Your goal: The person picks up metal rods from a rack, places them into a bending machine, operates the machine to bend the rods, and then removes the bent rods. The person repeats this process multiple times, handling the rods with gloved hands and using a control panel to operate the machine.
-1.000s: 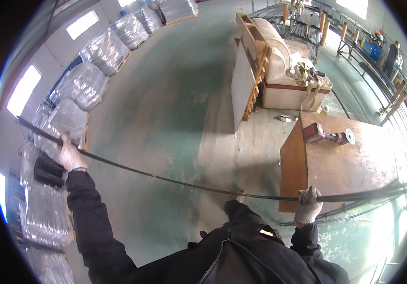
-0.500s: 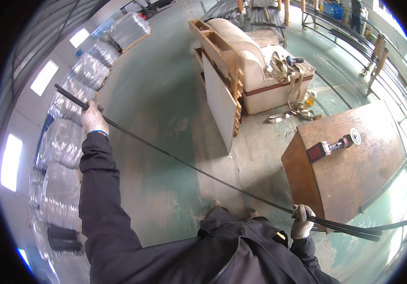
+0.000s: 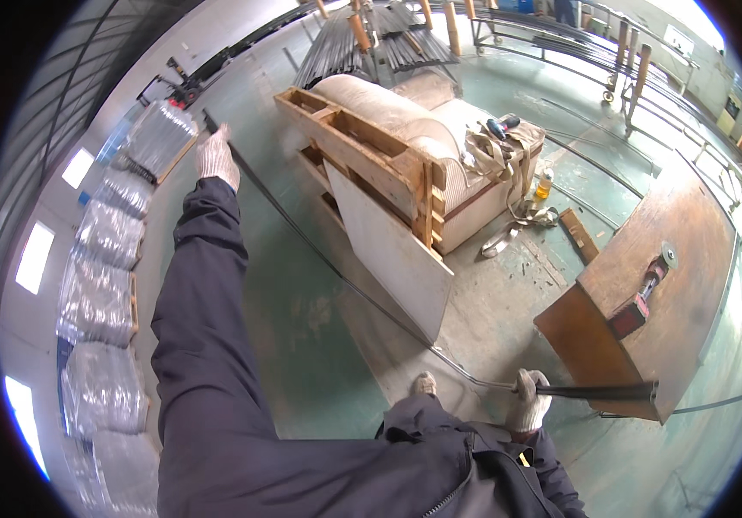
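Long, thin dark metal strips [image 3: 336, 269] run slantwise across the view in front of me, bowed along their length. My left hand [image 3: 217, 162], in a pale knitted glove, is stretched far forward and closed around their far end, the tips poking out just beyond it. Close to my body, my right hand [image 3: 527, 401] in the same kind of glove is wrapped around the strips near the other end. Past it they stick out to the right as a thicker dark bundle, crossing in front of the brown wooden box [image 3: 682, 250].
An angle grinder [image 3: 644, 296] lies on the box. Ahead stand a wooden pallet [image 3: 362, 155] on edge, a white board [image 3: 388, 246] and a beige sofa [image 3: 492, 203] with straps and a drill [image 3: 502, 127]. A bottle [image 3: 543, 184] stands beside it. Wrapped stacks [image 3: 103, 224] line the left.
My left hand has swung forward and to the right with the strips' far end. The strips now bend more. My view has turned, and the right hand still grips near my body.
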A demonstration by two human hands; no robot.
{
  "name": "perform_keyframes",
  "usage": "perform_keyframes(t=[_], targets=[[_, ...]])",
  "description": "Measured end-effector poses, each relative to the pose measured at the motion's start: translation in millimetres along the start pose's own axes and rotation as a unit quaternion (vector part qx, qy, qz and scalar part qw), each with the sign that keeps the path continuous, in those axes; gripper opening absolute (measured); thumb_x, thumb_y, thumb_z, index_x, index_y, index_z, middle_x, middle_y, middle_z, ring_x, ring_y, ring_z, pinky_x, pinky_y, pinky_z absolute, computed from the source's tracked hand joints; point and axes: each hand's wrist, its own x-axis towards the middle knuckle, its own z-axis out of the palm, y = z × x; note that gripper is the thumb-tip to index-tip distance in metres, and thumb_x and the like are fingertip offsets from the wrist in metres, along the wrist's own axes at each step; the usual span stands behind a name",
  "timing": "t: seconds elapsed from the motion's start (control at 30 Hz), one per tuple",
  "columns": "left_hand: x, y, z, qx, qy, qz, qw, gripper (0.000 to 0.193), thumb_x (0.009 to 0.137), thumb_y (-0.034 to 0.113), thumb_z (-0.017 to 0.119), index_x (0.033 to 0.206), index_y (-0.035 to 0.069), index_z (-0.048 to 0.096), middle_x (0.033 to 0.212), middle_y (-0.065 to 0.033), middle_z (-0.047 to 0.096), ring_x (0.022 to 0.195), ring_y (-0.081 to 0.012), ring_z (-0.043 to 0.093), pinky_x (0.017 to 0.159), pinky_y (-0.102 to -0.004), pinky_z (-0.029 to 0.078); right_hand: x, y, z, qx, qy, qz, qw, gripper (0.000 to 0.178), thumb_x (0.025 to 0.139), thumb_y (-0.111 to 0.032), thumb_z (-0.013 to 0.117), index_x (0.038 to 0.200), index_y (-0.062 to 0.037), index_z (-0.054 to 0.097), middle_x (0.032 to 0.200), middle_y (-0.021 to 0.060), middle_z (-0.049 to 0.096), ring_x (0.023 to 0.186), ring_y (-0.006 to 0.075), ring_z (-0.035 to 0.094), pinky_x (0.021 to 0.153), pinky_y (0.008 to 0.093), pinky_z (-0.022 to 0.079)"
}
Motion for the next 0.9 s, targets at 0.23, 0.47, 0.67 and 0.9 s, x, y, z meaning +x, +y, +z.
perform_keyframes(t=[0.23, 0.47, 0.67, 0.9], targets=[[-92, -18, 103, -0.097, -0.247, 0.159, 0.951, 0.024, 0.110, 0.018, 0.074, 0.127, 0.002, 0.076, 0.114, -0.0079, 0.080, 0.104, -0.0217, 0.074, 0.097, -0.0367, 0.060, 119, 10, 227, 0.156, 0.043, 0.114, 0.980, 0.016, 0.104, -0.017, 0.085, 0.098, -0.0060, 0.076, 0.086, 0.0007, 0.070, 0.074, 0.0147, 0.062, 0.067, 0.0346, 0.050], [-301, -200, -30, 0.105, -0.408, -0.027, 0.907, 0.028, 0.106, 0.014, 0.081, 0.131, 0.001, 0.078, 0.119, -0.0165, 0.083, 0.112, -0.0243, 0.080, 0.102, -0.0364, 0.062, 225, 11, 390, 0.105, 0.058, 0.083, 0.989, 0.035, 0.108, -0.031, 0.084, 0.088, -0.0043, 0.073, 0.071, 0.0008, 0.063, 0.066, 0.0112, 0.055, 0.064, 0.0336, 0.045], [-353, -336, -221, 0.329, -0.231, -0.275, 0.873, 0.017, 0.101, 0.004, 0.071, 0.116, -0.001, 0.078, 0.090, -0.0077, 0.076, 0.078, -0.0157, 0.070, 0.074, -0.0340, 0.059, 260, 21, 366, -0.002, 0.054, 0.048, 0.997, 0.041, 0.111, -0.040, 0.080, 0.091, -0.0043, 0.075, 0.077, 0.0018, 0.068, 0.069, 0.0138, 0.061, 0.066, 0.0363, 0.049], [-420, -349, -204, 0.122, -0.317, -0.422, 0.840, 0.026, 0.102, -0.004, 0.071, 0.128, -0.006, 0.073, 0.102, -0.0119, 0.075, 0.083, -0.0192, 0.073, 0.076, -0.0335, 0.062, 225, -4, 331, -0.257, 0.043, -0.063, 0.963, 0.052, 0.098, -0.039, 0.087, 0.134, -0.0034, 0.079, 0.133, 0.0252, 0.079, 0.127, 0.0436, 0.075, 0.112, 0.0492, 0.059]])
